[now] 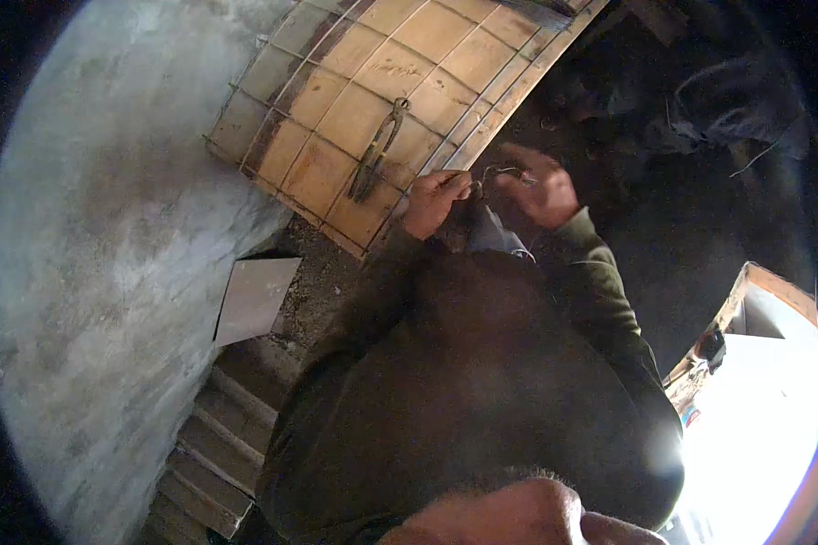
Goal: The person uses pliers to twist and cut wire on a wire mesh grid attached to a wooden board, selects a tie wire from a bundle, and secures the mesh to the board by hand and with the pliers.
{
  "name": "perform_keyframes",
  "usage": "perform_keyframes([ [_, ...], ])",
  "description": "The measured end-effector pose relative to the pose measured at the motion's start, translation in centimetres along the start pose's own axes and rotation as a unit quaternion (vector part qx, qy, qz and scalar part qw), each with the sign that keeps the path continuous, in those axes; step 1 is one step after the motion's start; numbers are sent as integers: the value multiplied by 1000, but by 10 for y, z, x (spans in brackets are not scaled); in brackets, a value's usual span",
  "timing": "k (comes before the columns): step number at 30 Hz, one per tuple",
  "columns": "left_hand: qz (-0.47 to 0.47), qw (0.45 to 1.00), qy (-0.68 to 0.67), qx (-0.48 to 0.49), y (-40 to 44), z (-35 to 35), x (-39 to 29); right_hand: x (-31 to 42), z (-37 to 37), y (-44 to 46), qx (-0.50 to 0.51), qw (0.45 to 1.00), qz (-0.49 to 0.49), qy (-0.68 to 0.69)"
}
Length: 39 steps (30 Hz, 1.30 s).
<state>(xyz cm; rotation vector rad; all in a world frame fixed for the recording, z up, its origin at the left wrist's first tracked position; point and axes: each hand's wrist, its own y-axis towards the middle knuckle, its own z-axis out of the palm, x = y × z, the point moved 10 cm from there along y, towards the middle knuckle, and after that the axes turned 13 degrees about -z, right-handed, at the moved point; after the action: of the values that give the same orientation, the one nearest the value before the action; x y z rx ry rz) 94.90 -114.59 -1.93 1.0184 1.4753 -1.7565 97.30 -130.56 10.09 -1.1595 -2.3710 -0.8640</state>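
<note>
My left hand (434,203) is closed in a pinch at the near edge of the board, on one end of a thin wire (495,170). The bent wire runs across to my right hand (547,189), whose fingers are curled around its other end and smeared by motion. Left of my hands, a pair of end-cutting pincers (379,152) lies on the wire mesh (344,80), its jaws toward the far side. Beneath the mesh is a tan wooden board (329,95).
A rough plastered wall (109,200) stands on the left. Below the board are a pale square tile (256,298) and a stack of grey slabs (211,454). A bright opening with a wooden frame (732,304) is at lower right. Dark ground lies on the right.
</note>
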Motion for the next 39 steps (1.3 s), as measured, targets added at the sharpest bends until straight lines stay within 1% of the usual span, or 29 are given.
perform_keyframes([
  [1, -8, 996, -86, 4, 5, 5, 6, 9, 16, 4, 28, 998, -36, 48],
  [2, -17, 985, -172, 9, 9, 8, 12, 9, 27, 3, 29, 998, -37, 50],
  [3, -18, 985, -173, 7, 6, 9, 5, -4, 50, -5, 48, 987, 30, 150],
  [4, -28, 992, -117, -24, 2, 6, -10, -16, 71, -12, 65, 962, 95, 248],
  [5, -39, 996, -62, -57, -1, 3, -20, -18, 79, -16, 68, 962, 93, 249],
  [7, -61, 994, -31, -83, -1, 2, -19, -18, 68, -21, -20, 975, 93, 200],
  [8, -81, 991, 3, -103, -1, 1, -14, -16, 71, -25, -18, 974, 96, 204],
  [9, -81, 991, 5, -103, 6, 2, -2, -23, 72, -30, -14, 964, 156, 215],
  [10, -63, 992, -49, -100, 15, 4, 18, -30, 73, -36, -9, 951, 215, 224],
  [11, -44, 989, -104, -97, 19, 4, 28, -33, 76, -38, -8, 950, 215, 224],
  [12, -45, 989, -104, -99, 17, 3, 24, -40, 80, -41, -5, 950, 232, 211],
  [14, -93, 992, -48, -73, 13, 5, 23, -51, 84, -45, -2, 948, 249, 198],
  [15, -94, 992, -47, -73, 15, 2, 27, -56, 79, -45, -12, 951, 259, 169],
  [16, -3, 993, 28, -113, 17, -6, 16, -62, 72, -45, -21, 953, 268, 139],
  [17, 87, 979, 103, -152, 14, -11, 4, -69, 66, -44, -21, 954, 276, 115],
  [18, 87, 979, 102, -152, 18, -16, 8, -77, 67, -44, -20, 954, 276, 115],
  [19, 124, 948, 207, -210, 16, -24, 1, -86, 65, -43, -18, 959, 273, 79],
  [20, 158, 900, 308, -264, 11, -26, -5, -95, 64, -42, -16, 962, 270, 43],
  [21, 158, 901, 307, -264, 10, -25, -11, -99, 61, -38, 0, 960, 281, 11],
  [22, 112, 891, 346, -271, 14, -25, -11, -101, 59, -32, 1, 960, 280, 10],
  [23, 66, 878, 384, -277, 17, -25, -11, -103, 60, -27, 38, 958, 282, -26],
  [24, 65, 879, 383, -277, 18, -24, -18, -104, 61, -22, 74, 954, 283, -62],
  [26, -15, 845, 483, -229, 32, -16, -10, -111, 67, -16, 80, 956, 273, -70],
  [27, -16, 846, 481, -229, 35, -14, -9, -112, 71, -13, 93, 955, 272, -74],
  [29, -43, 811, 518, -267, 43, -16, -5, -116, 76, -7, 106, 954, 268, -80],
  [30, -44, 812, 517, -268, 46, -20, -2, -118, 80, -8, 125, 950, 272, -86],
  [32, 74, 830, 497, -242, 49, -14, -12, -126, 89, -8, 144, 946, 275, -92],
  [36, 28, 836, 501, -222, 54, -15, -8, -127, 106, -8, 174, 946, 262, -77],
  [39, 24, 845, 471, -251, 50, -18, -11, -126, 115, -5, 169, 955, 235, -58],
])
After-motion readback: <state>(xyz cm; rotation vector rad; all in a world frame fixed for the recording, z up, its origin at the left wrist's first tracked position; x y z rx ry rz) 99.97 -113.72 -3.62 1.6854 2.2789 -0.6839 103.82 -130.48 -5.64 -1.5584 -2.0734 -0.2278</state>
